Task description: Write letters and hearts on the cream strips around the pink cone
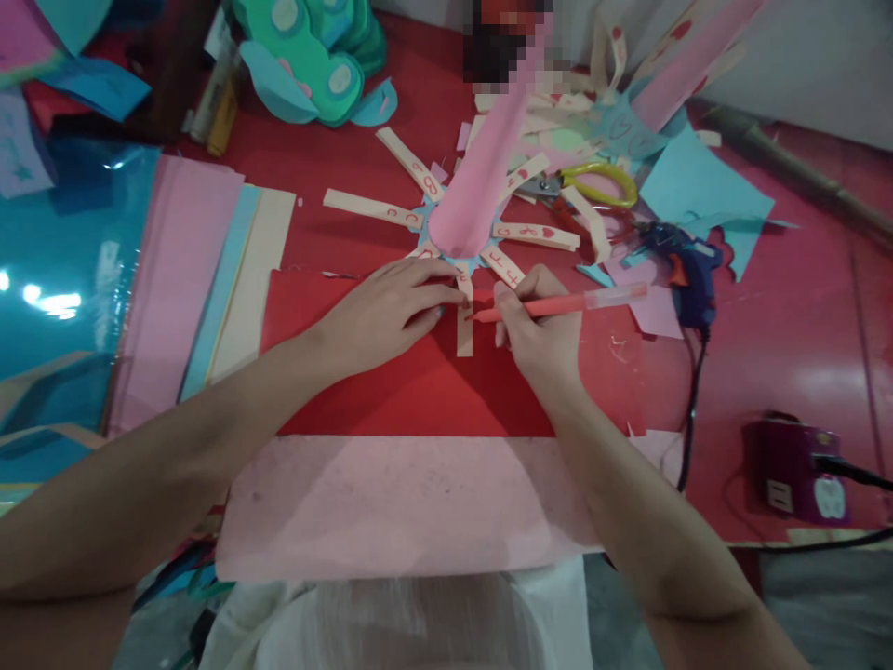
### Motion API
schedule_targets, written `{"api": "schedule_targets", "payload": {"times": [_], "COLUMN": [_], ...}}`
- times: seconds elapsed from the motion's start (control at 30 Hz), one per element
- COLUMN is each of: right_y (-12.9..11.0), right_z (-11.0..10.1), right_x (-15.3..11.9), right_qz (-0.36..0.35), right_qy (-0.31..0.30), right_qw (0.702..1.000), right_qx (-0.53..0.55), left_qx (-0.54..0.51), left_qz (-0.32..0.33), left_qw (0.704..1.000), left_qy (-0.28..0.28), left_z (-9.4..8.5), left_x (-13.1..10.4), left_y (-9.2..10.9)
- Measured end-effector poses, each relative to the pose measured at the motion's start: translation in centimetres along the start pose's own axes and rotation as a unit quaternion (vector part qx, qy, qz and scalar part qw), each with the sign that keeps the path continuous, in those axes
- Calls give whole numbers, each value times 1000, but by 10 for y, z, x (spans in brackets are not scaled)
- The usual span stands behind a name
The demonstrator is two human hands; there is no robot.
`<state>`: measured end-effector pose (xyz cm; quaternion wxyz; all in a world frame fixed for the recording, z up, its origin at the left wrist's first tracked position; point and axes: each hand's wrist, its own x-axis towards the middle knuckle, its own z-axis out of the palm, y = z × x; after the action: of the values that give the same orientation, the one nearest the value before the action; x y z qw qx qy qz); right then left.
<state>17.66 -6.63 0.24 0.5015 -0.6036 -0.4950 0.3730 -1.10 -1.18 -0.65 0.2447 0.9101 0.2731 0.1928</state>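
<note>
My right hand point(545, 337) grips a red felt-tip pen point(558, 305), its tip touching a cream paper strip point(464, 339). With fingers stretched out, my left hand point(391, 312) lies beside the strip, fingertips resting at its upper end. The strip hangs toward me from a blue scalloped base under a tall pink paper cone point(474, 195). More cream strips point(536, 234) with red letters and hearts spread out around the cone. Beneath my hands is a red sheet point(391, 400).
To the right are a blue glue gun point(694, 270), yellow-handled scissors point(600, 184) and a purple power box point(802, 470). Stacked coloured sheets point(171, 279) lie left. Green foam cutouts point(313, 65) stand at the back. A second pink cone point(698, 65) is at the back right.
</note>
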Motion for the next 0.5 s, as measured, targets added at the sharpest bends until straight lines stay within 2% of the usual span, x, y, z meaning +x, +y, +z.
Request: {"api": "schedule_targets", "payload": {"times": [0.5], "right_y": [2], "right_z": [-1], "right_x": [0], "right_qz": [-28], "right_qy": [24], "right_qw": [999], "right_qx": [-31], "left_qx": [-9], "left_qz": [-18], "left_qw": [1000], "left_qy": [-4], "left_z": [-1], "left_x": [0], "left_y": [2]}}
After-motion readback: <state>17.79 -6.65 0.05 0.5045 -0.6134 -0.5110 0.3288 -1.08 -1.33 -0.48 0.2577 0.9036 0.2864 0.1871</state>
